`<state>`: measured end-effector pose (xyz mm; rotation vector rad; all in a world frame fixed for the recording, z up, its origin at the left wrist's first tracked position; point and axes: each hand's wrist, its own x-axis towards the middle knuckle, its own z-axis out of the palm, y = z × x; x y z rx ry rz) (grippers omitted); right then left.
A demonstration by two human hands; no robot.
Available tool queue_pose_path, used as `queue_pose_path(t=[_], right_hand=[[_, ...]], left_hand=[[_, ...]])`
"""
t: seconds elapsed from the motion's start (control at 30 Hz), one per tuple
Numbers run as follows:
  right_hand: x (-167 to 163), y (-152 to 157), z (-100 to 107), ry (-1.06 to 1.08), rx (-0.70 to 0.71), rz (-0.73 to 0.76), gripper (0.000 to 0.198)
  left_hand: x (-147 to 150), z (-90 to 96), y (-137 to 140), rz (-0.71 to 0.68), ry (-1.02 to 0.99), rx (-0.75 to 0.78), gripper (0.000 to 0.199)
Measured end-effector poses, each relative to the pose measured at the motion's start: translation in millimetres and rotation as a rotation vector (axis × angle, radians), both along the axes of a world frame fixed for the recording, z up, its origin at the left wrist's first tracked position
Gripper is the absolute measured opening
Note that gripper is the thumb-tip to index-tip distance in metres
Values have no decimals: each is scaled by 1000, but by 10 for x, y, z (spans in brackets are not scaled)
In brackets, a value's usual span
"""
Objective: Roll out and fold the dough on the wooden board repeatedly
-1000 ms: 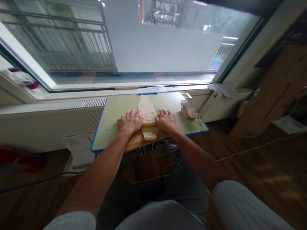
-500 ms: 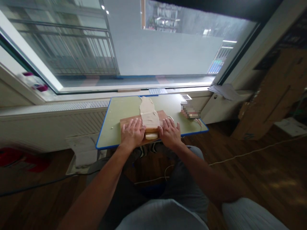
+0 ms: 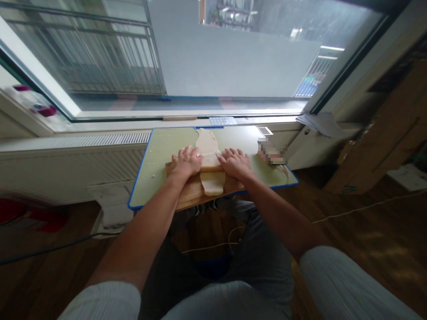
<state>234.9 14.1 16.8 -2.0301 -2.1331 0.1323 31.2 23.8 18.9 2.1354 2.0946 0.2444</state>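
Observation:
A long, pale sheet of dough (image 3: 207,141) lies over a wooden board (image 3: 191,195) and stretches onto the green tabletop (image 3: 150,153) beyond it. Across the dough runs a wooden rolling pin (image 3: 212,169), its ends covered by my hands. My left hand (image 3: 186,163) presses over its left end, fingers bent forward. On the right end my right hand (image 3: 236,162) does likewise, thumb pointing inward at the dough's edge. A thicker flap of dough shows on my side of the pin, near the board's front edge.
A blurred-out object (image 3: 271,151) sits at the table's right. Behind the table are a radiator (image 3: 110,164), a window sill and a large window. A bottle with purple parts (image 3: 36,102) stands at left; cardboard (image 3: 376,142) leans at right. A cable (image 3: 66,249) crosses the floor.
Both hands have moved forward with the rolling pin, away from my body. More dough and more of the board now show on the near side. The view has tilted slightly down.

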Motion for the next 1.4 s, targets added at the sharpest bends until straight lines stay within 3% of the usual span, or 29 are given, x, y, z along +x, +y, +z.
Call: queue_pose_path(t=[0.27,0.43,0.7,0.93,1.1,1.23,1.4], right_hand=[[-10,537,51,74,-79,-21,73],[-5,535,46,72,-79,-14,70],[-34,12,27,23,-33,-34,71],[-40,-604,-74,-44,100,-6,60],[5,-971,-155,-33,153,8,63],[-4,-906,-161,-33,160,11,65],[-64,-482,-63,-46,95,-8,61]], left_hand=[[-7,56,433,59,-19,39,53],[-10,46,455,57,-18,20,53],[-16,5,86,11,4,-28,64],[-12,-29,-611,-32,70,129,59],[-37,-128,-1019,-46,42,170,67],[-29,-127,-982,-42,48,177,68],[-6,-58,-583,5,77,173,62]])
